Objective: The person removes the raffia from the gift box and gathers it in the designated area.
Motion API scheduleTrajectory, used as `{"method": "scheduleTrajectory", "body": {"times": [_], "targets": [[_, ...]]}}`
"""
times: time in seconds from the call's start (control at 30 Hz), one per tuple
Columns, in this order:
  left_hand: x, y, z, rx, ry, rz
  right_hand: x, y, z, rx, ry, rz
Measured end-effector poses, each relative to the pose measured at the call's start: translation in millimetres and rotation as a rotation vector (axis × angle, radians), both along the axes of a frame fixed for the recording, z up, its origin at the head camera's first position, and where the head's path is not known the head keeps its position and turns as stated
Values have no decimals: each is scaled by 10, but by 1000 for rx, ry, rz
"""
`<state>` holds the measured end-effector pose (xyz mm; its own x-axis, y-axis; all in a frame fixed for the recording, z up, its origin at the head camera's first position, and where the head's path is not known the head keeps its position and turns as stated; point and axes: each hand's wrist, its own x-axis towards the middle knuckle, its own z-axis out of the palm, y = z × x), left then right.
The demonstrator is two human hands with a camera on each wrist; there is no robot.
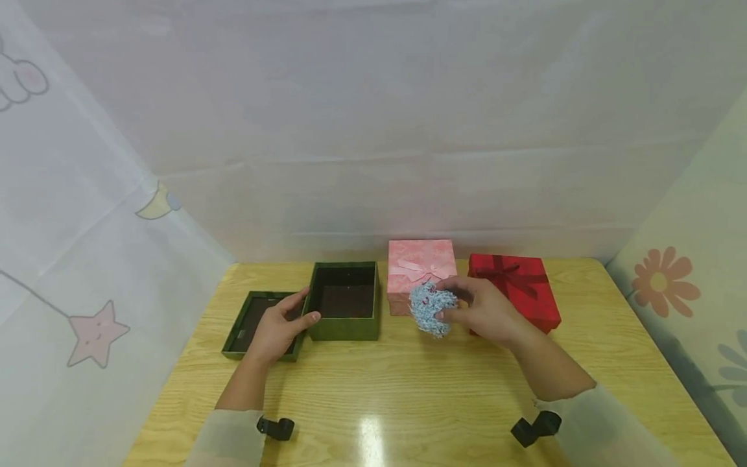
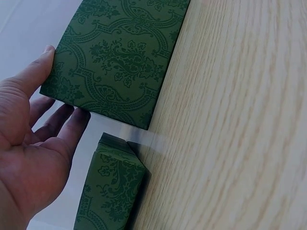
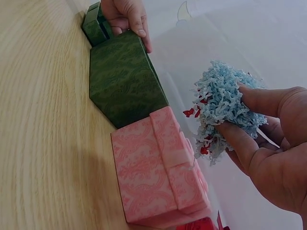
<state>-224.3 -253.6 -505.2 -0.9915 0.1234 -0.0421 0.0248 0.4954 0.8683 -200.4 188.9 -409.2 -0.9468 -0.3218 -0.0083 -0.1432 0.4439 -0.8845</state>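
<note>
A right hand (image 1: 486, 310) pinched a pale-blue shredded clump (image 1: 428, 310). The left hand (image 1: 277, 332) gripped a lidless green box (image 1: 344, 329), dark inside.

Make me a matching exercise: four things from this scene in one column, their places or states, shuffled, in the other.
1. pale blue clump
2. green box
3. pink box
4. red box

A. closed, between two other boxes
B. open, touched by the left hand
C. at the right end of the row of boxes
D. held in the right hand

Pairs: 1-D, 2-B, 3-A, 4-C
</note>
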Motion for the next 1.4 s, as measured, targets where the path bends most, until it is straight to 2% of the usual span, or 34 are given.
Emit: {"method": "scheduleTrajectory", "body": {"times": [0.2,0.53,0.9,1.23,1.4], "targets": [[-19,3,15,-2,0,4,109,130,-40,34,9,-46],[-19,5,7,-1,2,-4,284,356,-120,11,-20,-90],[1,9,18,-7,-6,2,468,600,-188,-45,-50,-109],[7,18,27,4,-6,5,619,786,-243,-34,-70,-137],[10,13,18,-6,-6,6,682,859,-272,-29,-53,-143]]}}
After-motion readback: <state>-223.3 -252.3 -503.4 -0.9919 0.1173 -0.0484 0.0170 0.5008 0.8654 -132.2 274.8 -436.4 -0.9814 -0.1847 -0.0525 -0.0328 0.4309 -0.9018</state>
